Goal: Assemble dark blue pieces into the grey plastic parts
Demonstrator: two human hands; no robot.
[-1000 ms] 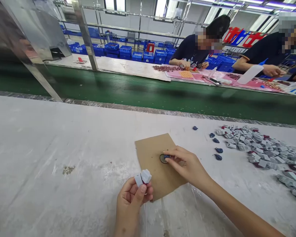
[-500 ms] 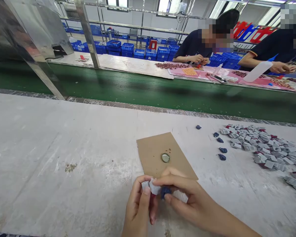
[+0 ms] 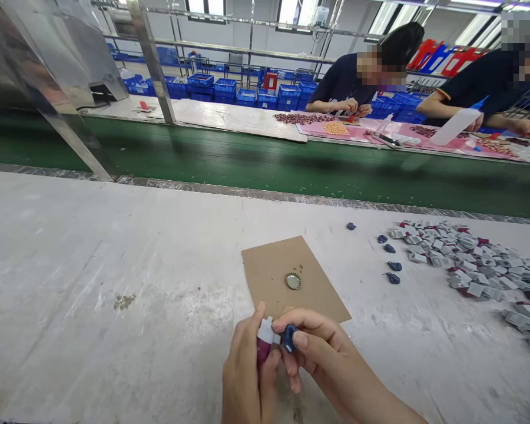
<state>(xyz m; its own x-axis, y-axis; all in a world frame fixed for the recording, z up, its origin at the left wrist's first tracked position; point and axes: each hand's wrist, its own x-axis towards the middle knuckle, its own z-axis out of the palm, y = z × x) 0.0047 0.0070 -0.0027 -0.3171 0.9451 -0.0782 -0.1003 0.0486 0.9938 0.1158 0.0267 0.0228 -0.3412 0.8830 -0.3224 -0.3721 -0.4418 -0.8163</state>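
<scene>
My left hand (image 3: 247, 374) is closed round a small grey plastic piece (image 3: 265, 333) with a dark red underside, held just above the near edge of the white bench. Pressed against it from the right is a small dark blue piece (image 3: 288, 338), pinched between the thumb and fingers of my right hand (image 3: 322, 356). Just beyond both hands lies a brown cardboard sheet (image 3: 269, 268) with a metal bottle cap (image 3: 294, 281) on it.
A heap of grey and dark red pieces (image 3: 468, 265) covers the bench at the right, with several loose blue pieces (image 3: 391, 265) beside it. A green conveyor belt (image 3: 247, 165) runs behind. Two people work at the pink-covered table (image 3: 357, 132) beyond.
My right hand left the bottle cap with the blue piece and came back to my left hand. Both hands now press the blue piece against the grey one, turned slightly since half a second ago.
</scene>
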